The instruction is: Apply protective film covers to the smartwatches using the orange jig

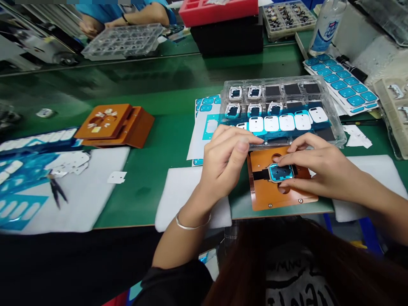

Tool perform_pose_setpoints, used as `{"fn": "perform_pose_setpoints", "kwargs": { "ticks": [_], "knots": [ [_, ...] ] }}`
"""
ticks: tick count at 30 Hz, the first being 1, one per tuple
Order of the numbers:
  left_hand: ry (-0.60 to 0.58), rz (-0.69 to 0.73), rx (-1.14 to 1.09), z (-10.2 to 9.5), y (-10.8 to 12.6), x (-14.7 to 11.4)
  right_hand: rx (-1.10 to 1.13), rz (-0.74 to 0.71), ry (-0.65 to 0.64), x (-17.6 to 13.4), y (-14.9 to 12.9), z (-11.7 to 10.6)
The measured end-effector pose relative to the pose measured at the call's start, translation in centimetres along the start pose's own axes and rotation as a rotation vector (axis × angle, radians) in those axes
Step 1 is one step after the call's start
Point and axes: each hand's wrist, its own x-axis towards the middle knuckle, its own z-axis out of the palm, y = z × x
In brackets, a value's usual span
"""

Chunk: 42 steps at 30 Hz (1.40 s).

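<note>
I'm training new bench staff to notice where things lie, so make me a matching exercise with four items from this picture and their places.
Things:
1. Watch piece
2. Dark two-pronged tool
3. Bottle
4. Red tray

Places:
A. On top of the black box
B. On the orange plate, touched by the right hand
C. Upright at the upper right
D. On the white pad at the far left

Pairs: 1-B, 2-D, 3-C, 4-A
</note>
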Motion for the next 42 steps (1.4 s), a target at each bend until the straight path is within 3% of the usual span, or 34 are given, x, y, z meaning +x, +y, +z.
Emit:
{"fn": "perform_pose_setpoints", "kwargs": {
  "ticks": [21, 36, 39, 42],
  "knots": [
    [-0.041, -0.023, 0.028, 0.0, 0.3, 0.0, 0.008, 0.109, 0.018, -0.1, -0.7, 0.5],
    [-0.059, -0.043, 0.044, -0.2, 0.4, 0.1, 0.061, 0.118, -0.058, 0.1, -0.6, 0.2],
    [-0.018, -0.053, 0.035, -0.1, 0.1, 0.2, 0.131, 0.076, -0.057, 0.1, -0.2, -0.2],
    [0.114, -0.070, 0.012, 0.1, -0.6, 0.3, 0.155, -0.006, -0.081, 0.8, -0.1, -0.9]
  ]
}}
